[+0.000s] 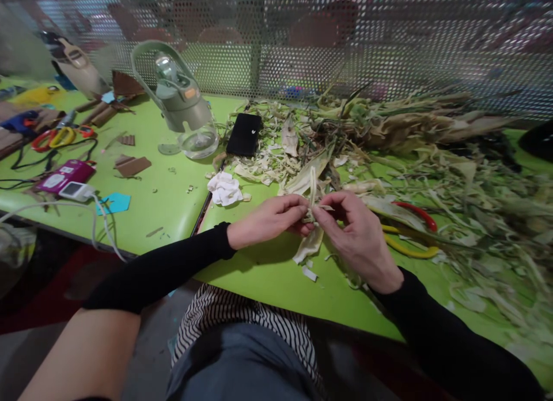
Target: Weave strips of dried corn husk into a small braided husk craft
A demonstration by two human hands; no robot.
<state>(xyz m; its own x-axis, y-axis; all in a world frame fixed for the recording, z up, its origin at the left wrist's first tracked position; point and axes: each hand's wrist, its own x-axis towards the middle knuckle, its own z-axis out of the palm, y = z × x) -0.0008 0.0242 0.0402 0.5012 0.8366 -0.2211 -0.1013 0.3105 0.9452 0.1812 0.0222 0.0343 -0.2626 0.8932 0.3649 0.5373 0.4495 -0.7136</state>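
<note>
My left hand [276, 218] and my right hand [352, 234] meet over the front of the green table, fingertips pinched close together. Between them is a pale corn husk strip [313, 185], one end sticking up above the fingers. Both hands appear closed on it, though the pinch points are partly covered. Under my fingers lies a wider piece of dried husk [309, 246]. Scissors with a red and yellow handle [412, 251] lie just right of my right hand, partly covered by husks.
Loose husks [432, 130] heap along the back and right. Left of them are a black phone [244, 134], crumpled tissue [224, 189] and a tall water bottle [185, 107]. Farther left sit a purple power strip [67, 176] with a white cable and more scissors [63, 137]. A perforated metal screen [276, 44] stands behind.
</note>
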